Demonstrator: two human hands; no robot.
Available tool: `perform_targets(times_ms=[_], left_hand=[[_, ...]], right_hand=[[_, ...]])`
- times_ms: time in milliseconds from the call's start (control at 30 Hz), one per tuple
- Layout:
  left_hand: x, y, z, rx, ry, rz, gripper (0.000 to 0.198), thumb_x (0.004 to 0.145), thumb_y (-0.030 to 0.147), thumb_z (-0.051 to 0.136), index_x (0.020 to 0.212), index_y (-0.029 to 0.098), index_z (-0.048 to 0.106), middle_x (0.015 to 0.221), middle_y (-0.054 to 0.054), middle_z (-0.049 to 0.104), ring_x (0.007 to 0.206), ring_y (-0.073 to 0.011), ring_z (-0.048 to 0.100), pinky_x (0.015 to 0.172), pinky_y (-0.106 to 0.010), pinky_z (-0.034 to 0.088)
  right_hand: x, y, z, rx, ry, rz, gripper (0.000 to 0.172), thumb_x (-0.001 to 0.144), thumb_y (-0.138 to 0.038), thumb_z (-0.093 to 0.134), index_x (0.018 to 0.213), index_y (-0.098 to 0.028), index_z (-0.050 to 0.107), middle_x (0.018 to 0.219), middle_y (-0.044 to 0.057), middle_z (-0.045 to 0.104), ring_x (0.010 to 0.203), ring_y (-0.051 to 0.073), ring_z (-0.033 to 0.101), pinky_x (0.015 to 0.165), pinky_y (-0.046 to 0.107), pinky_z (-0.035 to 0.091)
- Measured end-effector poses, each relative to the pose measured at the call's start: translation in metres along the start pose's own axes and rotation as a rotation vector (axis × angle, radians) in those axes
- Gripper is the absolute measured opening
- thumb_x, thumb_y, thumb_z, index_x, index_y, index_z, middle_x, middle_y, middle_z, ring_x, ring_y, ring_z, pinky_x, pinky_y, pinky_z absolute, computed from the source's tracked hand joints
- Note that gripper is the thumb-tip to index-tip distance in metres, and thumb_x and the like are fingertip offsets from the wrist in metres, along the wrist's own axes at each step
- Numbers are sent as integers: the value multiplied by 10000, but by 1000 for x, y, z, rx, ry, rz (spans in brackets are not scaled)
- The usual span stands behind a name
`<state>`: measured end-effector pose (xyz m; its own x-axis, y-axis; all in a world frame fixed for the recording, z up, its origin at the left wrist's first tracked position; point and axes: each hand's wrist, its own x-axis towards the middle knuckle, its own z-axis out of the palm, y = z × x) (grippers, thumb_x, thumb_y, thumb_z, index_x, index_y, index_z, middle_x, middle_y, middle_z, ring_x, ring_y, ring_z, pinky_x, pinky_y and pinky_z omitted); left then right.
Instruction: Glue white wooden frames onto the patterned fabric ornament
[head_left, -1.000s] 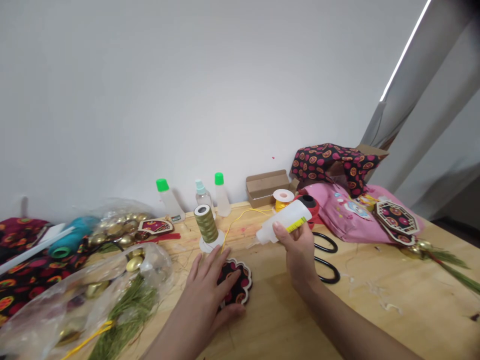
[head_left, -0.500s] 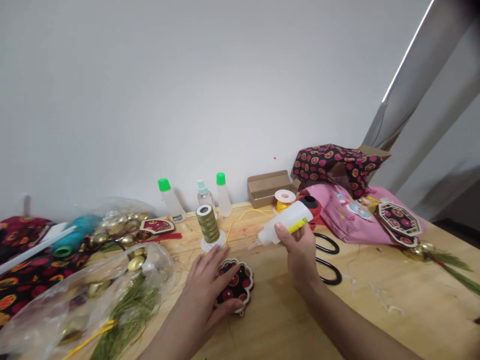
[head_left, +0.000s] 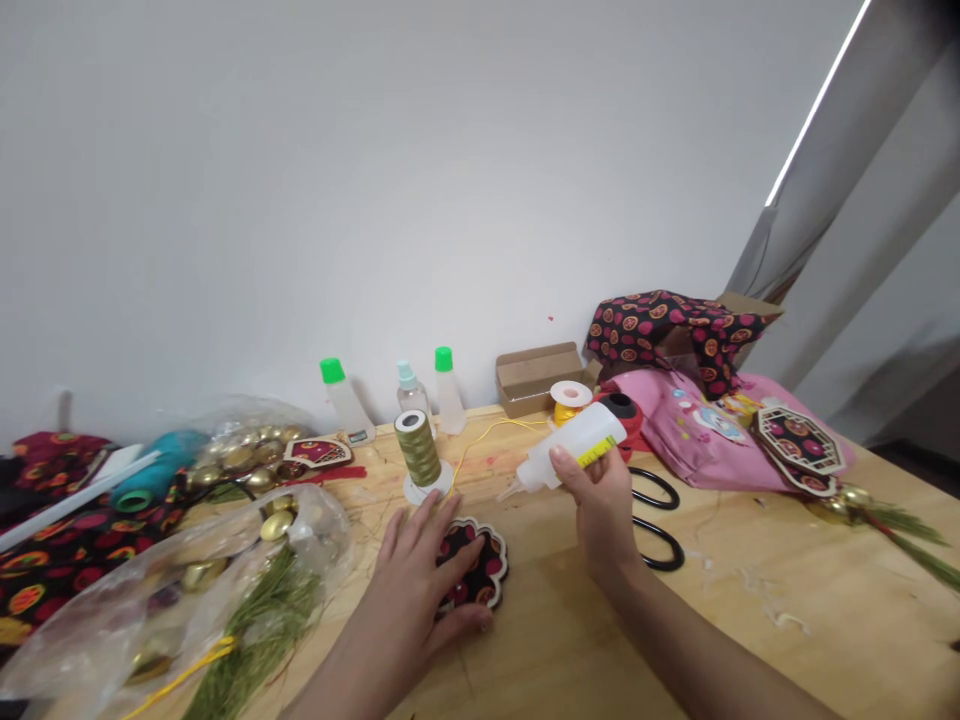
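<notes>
Fingers spread, my left hand point(head_left: 412, 590) rests over the left side of a scalloped ornament point(head_left: 491, 565) with a pale rim and dark patterned fabric. Its thumb lies along the near edge, and part of the ornament is hidden under the hand. In my right hand point(head_left: 604, 510) is a white squeeze bottle point(head_left: 574, 445) with a yellow label, tilted so its thin nozzle points down and left, above the table and apart from the ornament. Just beyond my left fingertips stands a spool of olive thread point(head_left: 418, 450).
Black-handled scissors point(head_left: 660, 545) lie right of my right hand. Green-capped bottles point(head_left: 450, 395) and an open cardboard box point(head_left: 536, 380) line the wall. On the left lie a plastic bag point(head_left: 97, 610) and green tassels point(head_left: 259, 640); a pink bag point(head_left: 667, 435) is at right.
My left hand has shifted slightly right and toward me on the ornament, covering its near end more. The right hand and squeeze bottle look nearly the same.
</notes>
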<state>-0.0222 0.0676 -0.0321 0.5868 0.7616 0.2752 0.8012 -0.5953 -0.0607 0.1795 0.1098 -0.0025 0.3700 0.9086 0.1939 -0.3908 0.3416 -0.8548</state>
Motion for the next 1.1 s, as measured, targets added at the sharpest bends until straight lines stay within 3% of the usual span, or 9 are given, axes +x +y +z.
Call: perform_targets(times_ms=[367, 700, 1100], left_hand=[[0, -1, 1, -21, 1, -6, 486, 775, 551, 477, 1214, 343, 501, 1383, -146, 367, 1254, -398, 296, 899, -644, 302], [3, 0, -13, -86, 70, -7, 457, 801, 450, 516, 1235, 311, 485, 1386, -110, 386, 1265, -352, 309, 949, -589, 305], [2, 0, -4, -76, 15, -1, 433, 796, 511, 481, 1188, 333, 529, 1369, -138, 394, 1255, -376, 314, 907, -620, 317]], right_hand=[[0, -1, 0, -1, 0, 5, 557, 628, -305, 730, 1107, -147, 493, 893, 69, 655, 833, 221, 631, 764, 375, 510], [0, 0, 1, -29, -4, -19, 542, 643, -319, 716, 1108, -151, 495, 904, 72, 661, 855, 229, 630, 781, 389, 506], [-1, 0, 0, 5, -4, 3, 572, 642, -299, 726, 1140, -154, 486, 934, 74, 661, 879, 222, 624, 801, 377, 492]])
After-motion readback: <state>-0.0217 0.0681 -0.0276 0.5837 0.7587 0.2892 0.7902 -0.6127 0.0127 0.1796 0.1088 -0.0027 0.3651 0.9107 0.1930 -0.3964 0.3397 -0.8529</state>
